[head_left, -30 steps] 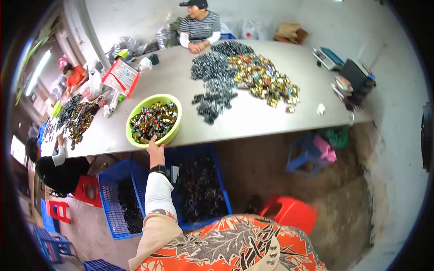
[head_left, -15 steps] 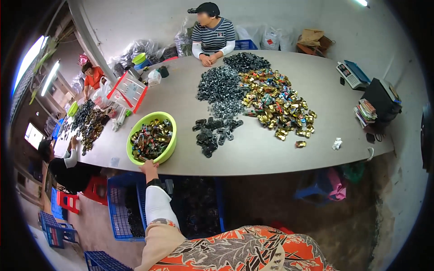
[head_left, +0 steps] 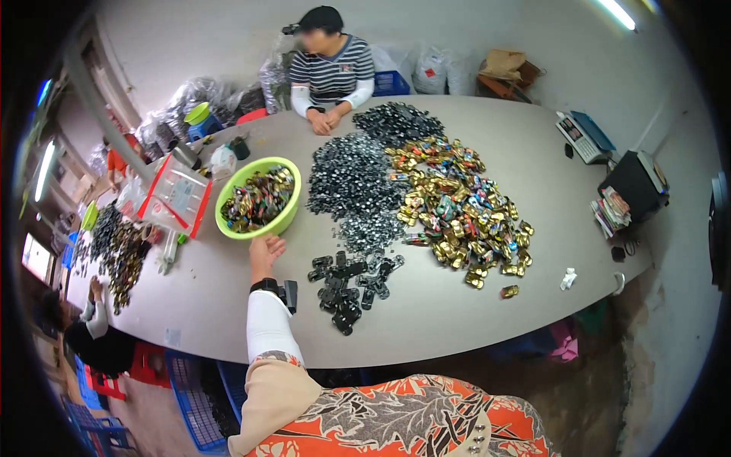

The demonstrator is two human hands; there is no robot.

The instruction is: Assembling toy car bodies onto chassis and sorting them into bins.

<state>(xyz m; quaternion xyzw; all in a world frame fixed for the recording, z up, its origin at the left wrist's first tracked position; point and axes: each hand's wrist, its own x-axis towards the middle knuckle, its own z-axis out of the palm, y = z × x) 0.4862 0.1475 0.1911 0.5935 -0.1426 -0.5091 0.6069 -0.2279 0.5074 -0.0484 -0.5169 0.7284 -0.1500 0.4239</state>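
Observation:
My left hand (head_left: 267,248) reaches forward over the table, just below the near side of a lime-green basin (head_left: 285,219). Its fingers are apart and lie against or right beside the basin wall; exact contact is hard to tell. Inside the basin is a heap of small gold and multicoloured parts (head_left: 259,199) that look like toy car bodies. To the basin's right spreads a pile of small dark parts (head_left: 354,177), with black car-base-shaped pieces (head_left: 343,293) in front. Farther right lies another heap of gold car bodies (head_left: 464,209). My right hand is out of sight.
Across the table (head_left: 457,327) sits a person in a striped shirt (head_left: 333,72), hands together. A clear red-edged bag (head_left: 177,196) stands left of the basin. At right are a calculator-like device (head_left: 580,137) and a black box (head_left: 636,186). Blue crates (head_left: 190,396) sit below the table edge.
The basin has shifted away from the near table edge, farther onto the table. My left hand has reached forward with it and its fingers have loosened from the rim. My view has tilted slightly.

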